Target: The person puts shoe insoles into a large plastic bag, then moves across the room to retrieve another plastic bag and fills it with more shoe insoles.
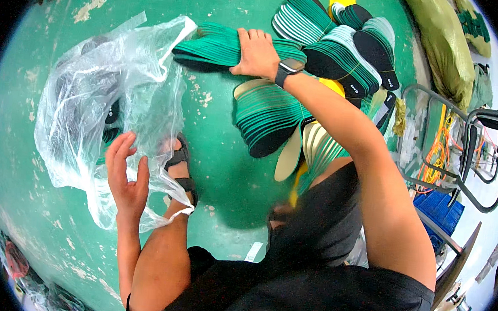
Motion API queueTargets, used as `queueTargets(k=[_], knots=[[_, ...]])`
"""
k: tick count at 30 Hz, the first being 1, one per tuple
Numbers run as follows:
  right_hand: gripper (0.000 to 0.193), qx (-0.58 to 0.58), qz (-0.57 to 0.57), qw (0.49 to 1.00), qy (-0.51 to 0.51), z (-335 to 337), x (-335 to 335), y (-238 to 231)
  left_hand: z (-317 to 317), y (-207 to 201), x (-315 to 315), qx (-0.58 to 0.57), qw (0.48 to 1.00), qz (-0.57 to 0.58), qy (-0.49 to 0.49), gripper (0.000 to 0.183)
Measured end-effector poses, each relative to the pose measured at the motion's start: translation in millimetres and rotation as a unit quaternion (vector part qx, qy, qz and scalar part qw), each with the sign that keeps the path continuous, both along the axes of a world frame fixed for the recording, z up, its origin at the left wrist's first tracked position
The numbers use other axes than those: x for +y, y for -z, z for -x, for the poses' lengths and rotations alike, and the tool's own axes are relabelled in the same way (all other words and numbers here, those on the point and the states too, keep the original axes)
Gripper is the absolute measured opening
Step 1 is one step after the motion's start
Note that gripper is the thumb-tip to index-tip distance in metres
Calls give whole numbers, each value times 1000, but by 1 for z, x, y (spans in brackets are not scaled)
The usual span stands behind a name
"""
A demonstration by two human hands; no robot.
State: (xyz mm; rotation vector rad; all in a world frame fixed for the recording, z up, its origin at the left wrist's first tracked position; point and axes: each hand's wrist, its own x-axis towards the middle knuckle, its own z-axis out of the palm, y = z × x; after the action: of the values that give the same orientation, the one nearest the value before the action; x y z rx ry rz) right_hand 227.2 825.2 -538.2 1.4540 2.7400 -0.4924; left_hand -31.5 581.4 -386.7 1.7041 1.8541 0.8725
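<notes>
At far centre, I have the right hand (257,54) clasping insoles (209,47), probably bendy, best held mid-stack; the left hand (127,181) hangs half-open by the bag (70,117).

Clear bag (65,142): thin plastic film, crinkled, glossy along its folds
Insole bundle (210,47): matt, foam-like green edges
Insole piles (325,59): matt black cloth-like faces, some smooth pale ones
Floor (59,229): painted look, smooth, softly shiny, rough where flaked
Sack (447,48): woven-looking plastic, wrinkled, faint sheen
Tubular frame (483,210): smooth dark metal
Watch face (291,65): glossy, glass-like
Sandal (186,183): matt dark straps
Shirt (331,300): soft-looking matt black cloth
</notes>
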Motion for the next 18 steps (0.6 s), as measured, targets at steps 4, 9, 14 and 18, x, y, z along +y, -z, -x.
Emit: queueTargets(k=[4,9,14,18], knots=[[109,74,-164,984,1,-4,-14,12,-3,2,6,52,998,-34,1,46],[106,71,-67,993,58,3,-2,9,-2,-3,11,26,999,-40,-24,49],[107,291,0,947,137,-19,20,-32,7,2,4,-20,997,-61,-49,49],[107,463,19,875,139,-28,18,-70,4,10,2,-64,994,-64,-65,49]])
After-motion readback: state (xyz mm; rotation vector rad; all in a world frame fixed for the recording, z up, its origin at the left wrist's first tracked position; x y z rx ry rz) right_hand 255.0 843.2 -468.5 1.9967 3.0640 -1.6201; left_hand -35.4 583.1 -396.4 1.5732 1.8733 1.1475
